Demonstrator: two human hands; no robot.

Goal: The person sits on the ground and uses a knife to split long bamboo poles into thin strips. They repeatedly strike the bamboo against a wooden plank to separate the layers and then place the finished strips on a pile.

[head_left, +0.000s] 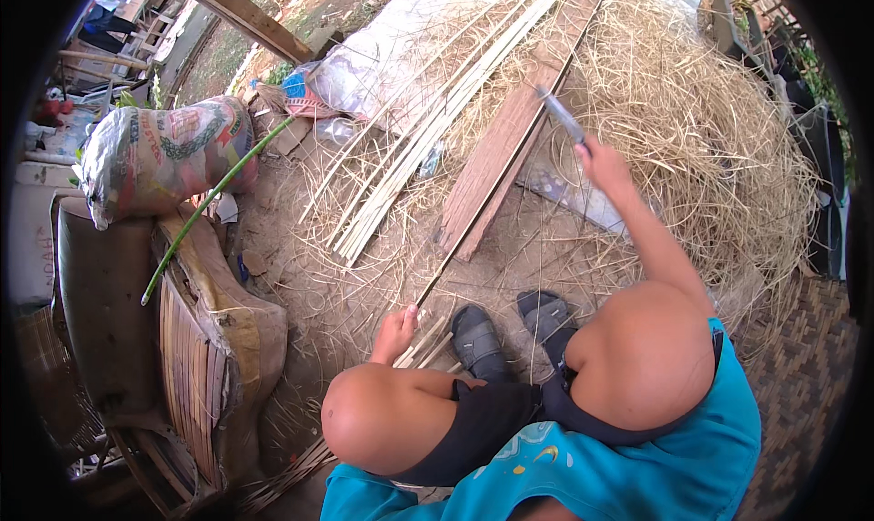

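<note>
My right hand [604, 168] is closed round the handle of a knife [564, 117], its blade slanting up and left. The blade lies over or just beside a long, thin, dark strip [496, 191], probably bamboo; whether they touch I cannot tell. My left hand [395, 333] pinches the near end of this strip beside my left knee. From there the strip runs away and to the right along a brown wooden plank [492, 170]. Left of the plank lies a bundle of long pale split strips [410, 161].
A large heap of curly shavings [683, 129] spreads at the right. At the left, a stuffed sack [173, 152] rests by a worn armchair [228, 330], with a green stalk [218, 193] slanting across. Woven matting [801, 366] covers the lower right. My sandalled feet [482, 339] stand between.
</note>
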